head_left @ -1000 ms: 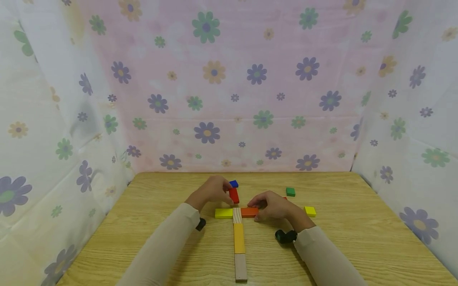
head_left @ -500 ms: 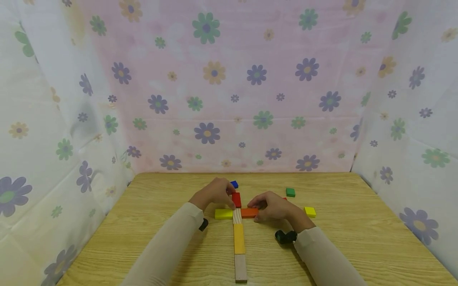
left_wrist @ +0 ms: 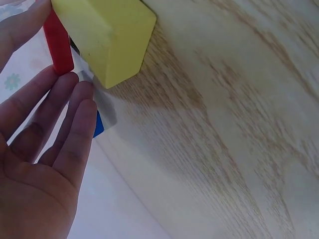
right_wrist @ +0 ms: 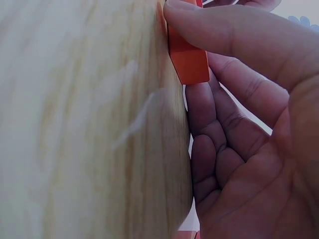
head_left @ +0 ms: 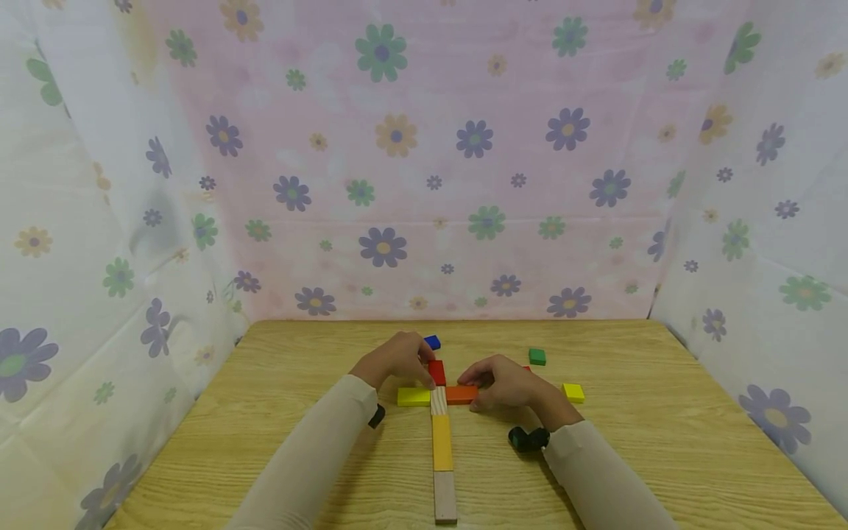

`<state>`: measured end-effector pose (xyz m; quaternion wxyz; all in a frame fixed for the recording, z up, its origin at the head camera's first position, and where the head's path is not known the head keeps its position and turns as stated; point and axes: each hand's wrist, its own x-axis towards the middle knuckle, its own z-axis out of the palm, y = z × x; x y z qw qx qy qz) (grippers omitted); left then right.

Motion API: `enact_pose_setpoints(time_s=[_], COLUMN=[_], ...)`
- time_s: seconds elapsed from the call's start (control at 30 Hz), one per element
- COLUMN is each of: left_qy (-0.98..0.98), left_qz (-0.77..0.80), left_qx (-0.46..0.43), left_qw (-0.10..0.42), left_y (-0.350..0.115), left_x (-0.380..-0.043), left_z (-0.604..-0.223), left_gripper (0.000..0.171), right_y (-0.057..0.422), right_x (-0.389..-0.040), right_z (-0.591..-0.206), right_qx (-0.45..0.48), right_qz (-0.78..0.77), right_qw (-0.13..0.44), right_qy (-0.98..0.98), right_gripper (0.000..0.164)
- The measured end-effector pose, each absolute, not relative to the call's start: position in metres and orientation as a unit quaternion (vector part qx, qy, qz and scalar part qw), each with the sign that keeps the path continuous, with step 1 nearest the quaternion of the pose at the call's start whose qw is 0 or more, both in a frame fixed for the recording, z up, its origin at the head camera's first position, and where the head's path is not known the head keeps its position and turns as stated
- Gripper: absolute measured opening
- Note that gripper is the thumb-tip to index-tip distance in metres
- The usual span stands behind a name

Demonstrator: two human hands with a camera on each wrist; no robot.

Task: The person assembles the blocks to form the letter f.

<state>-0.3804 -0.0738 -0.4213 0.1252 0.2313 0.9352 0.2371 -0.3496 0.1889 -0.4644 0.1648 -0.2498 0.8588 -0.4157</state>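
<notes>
In the head view my left hand (head_left: 396, 361) pinches a red block (head_left: 437, 372) between thumb and fingers, at the far end of a striped plain wood block (head_left: 439, 402). My right hand (head_left: 506, 383) holds an orange block (head_left: 461, 395) against that block's right side, thumb and fingers on its two long sides. Left of the wood block lies a yellow block (head_left: 414, 397). Toward me, a golden-yellow block (head_left: 442, 443) and a pale wood block (head_left: 445, 497) continue the line end to end. In the left wrist view the yellow block partly covers what lies behind it.
A blue block (head_left: 433, 343) lies just beyond my left fingers. To the right are a green block (head_left: 537, 357) and a yellow block (head_left: 573, 392); a red piece (head_left: 527, 368) is mostly hidden behind my right hand. Flowered cloth (head_left: 424, 169) surrounds the table (head_left: 298, 335).
My left hand has brought the red block nearer and turned it in line with the wood block, its near end now against it. My right hand has stayed in place.
</notes>
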Motion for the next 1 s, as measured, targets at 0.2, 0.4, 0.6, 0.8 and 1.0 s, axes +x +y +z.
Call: enact_pose_setpoints(time_s=[0.2,0.4,0.6,0.8,1.0], left_qy=[0.935,0.937,0.94,0.942,0.945], left_qz=[0.236,0.241,0.244,0.241,0.231], left_qx=[0.229,0.203,0.177,0.159,0.151], left_qw=[0.134,0.151,0.161,0.168,0.173], left_y=[-0.073,-0.069,-0.064,-0.06,-0.058], left_x=[-0.381,-0.379,-0.381,-0.381,-0.38], left_z=[-0.42,-0.416,-0.415,-0.414,-0.409], left_gripper=[0.052,0.052,0.05,0.051,0.05], right_y=[0.189,0.189,0.19,0.19,0.19], right_x=[-0.35,-0.35,-0.351,-0.35,-0.35], right_z=[-0.464,-0.464,-0.467,-0.467,-0.467], right_qx=[-0.253,-0.254,-0.252,-0.255,-0.253], right_qz=[-0.414,-0.414,-0.415,-0.42,-0.423], right_qw=[0.164,0.16,0.16,0.162,0.163], right_qy=[0.859,0.859,0.859,0.856,0.855], right_gripper=[0.04,0.039,0.038,0.037,0.038])
